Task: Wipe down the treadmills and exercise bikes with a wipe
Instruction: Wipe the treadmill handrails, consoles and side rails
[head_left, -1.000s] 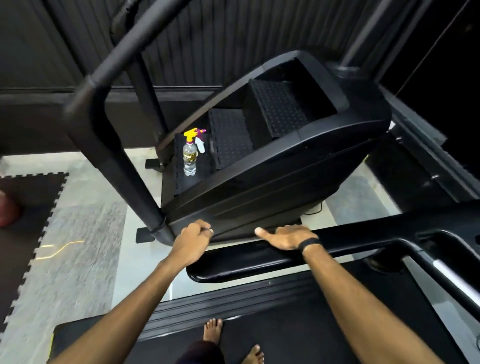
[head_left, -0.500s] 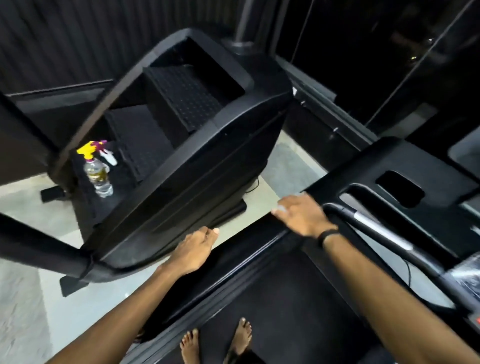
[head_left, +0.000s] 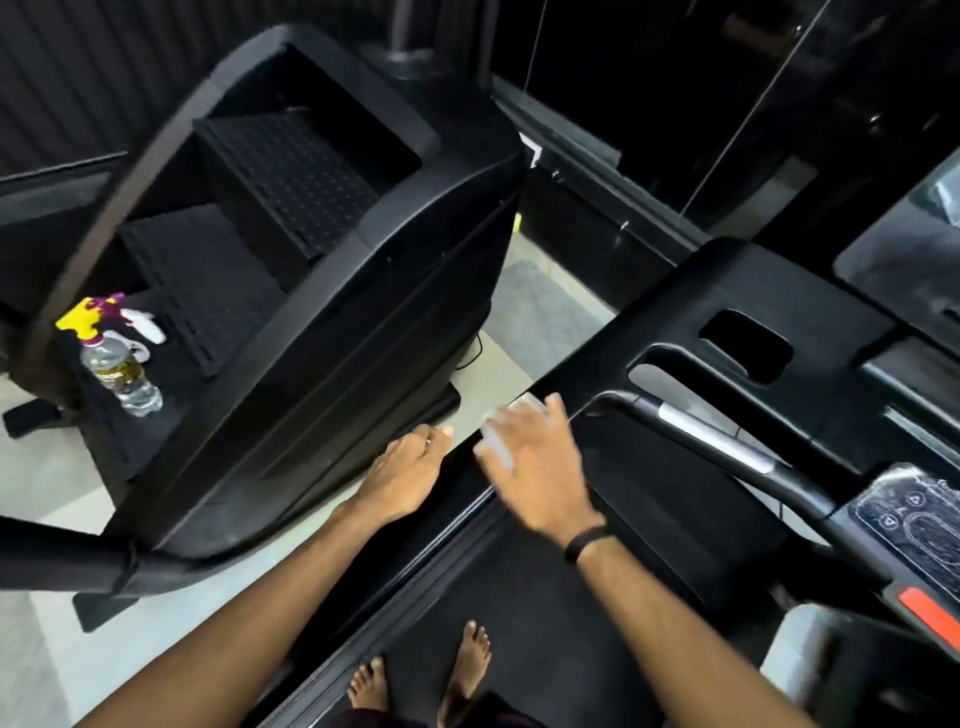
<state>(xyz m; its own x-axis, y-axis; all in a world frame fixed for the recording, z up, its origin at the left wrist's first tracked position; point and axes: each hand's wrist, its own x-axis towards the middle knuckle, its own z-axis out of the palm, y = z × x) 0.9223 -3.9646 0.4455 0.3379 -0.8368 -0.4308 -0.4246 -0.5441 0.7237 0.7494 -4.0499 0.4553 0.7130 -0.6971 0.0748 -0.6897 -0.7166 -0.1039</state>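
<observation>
1. Looking down from the head view, I see my right hand (head_left: 535, 462) laid flat, fingers straight, pressing a pale wipe (head_left: 501, 434) on the treadmill (head_left: 779, 306) side rail; motion blurs it.
2. My left hand (head_left: 408, 475) rests open on that rail; a spray bottle (head_left: 117, 358) stands on the stair machine (head_left: 363, 291).
</observation>
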